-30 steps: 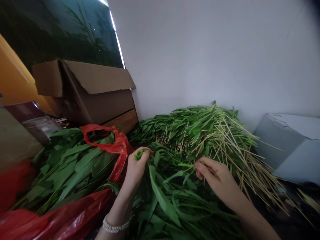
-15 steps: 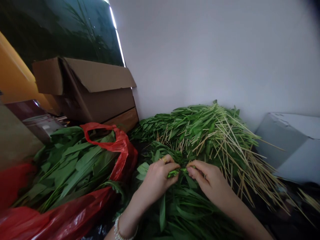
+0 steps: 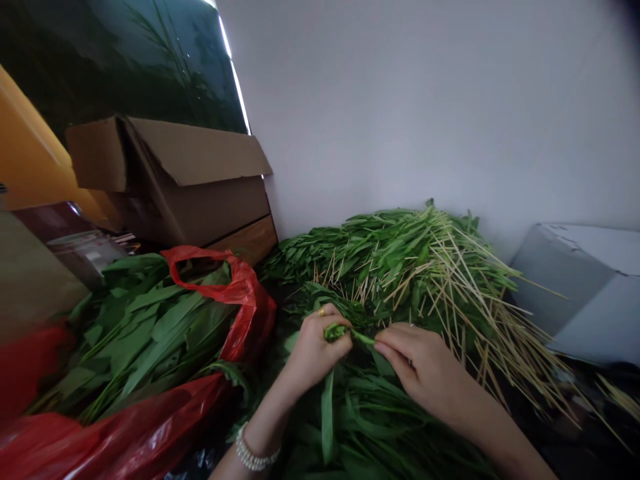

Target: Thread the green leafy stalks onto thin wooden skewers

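My left hand point(image 3: 313, 353) is closed round a small rolled bundle of green leaf point(image 3: 335, 331), with a long leaf hanging down from it. My right hand point(image 3: 417, 365) pinches the free end of that same leaf just to the right of the bundle, fingertips almost touching the left hand. Both hands hover over loose green leaves point(image 3: 360, 413) in front of me. Behind them lies a heap of leaves skewered on thin bamboo sticks point(image 3: 425, 273), the sticks fanning out to the right.
A red plastic bag point(image 3: 235, 293) full of long green leaves point(image 3: 145, 327) lies at the left. Cardboard boxes point(image 3: 185, 180) stand behind it against a white wall. A grey box point(image 3: 585, 287) sits at the right.
My left hand came over from the red bag to the middle and met my right hand. Both now work the same leaf, which is rolled tighter in the left fingers.
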`<action>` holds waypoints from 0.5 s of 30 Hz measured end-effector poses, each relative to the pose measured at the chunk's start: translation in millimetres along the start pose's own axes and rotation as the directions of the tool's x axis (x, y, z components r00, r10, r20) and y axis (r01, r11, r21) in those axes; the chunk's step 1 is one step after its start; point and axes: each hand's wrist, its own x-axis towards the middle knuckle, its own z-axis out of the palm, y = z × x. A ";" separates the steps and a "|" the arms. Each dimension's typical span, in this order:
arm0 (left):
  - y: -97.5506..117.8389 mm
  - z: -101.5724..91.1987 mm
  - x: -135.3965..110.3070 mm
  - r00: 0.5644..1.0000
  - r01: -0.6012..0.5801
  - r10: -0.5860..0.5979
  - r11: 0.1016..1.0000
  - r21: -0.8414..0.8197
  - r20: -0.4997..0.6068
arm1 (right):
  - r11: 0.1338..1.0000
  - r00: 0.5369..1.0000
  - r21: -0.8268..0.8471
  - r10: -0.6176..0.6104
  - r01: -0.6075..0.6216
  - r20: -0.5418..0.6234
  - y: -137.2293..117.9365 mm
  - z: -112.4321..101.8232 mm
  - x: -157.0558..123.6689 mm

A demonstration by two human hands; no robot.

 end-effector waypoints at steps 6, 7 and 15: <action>-24.0 -28.8 18.2 0.901 0.204 -0.269 0.955 -0.214 -0.339 | 0.999 0.998 0.026 0.040 -0.038 -0.057 5.9 -8.6 -3.4; -18.7 -29.8 18.3 0.931 0.159 -0.214 0.967 -0.200 -0.297 | 0.999 0.997 0.012 0.043 -0.043 -0.062 6.5 -6.1 -2.6; 35.8 -4.8 5.1 0.969 0.012 -0.002 0.999 -0.039 0.248 | 0.986 0.995 -0.163 -0.048 0.034 -0.086 6.6 21.3 2.2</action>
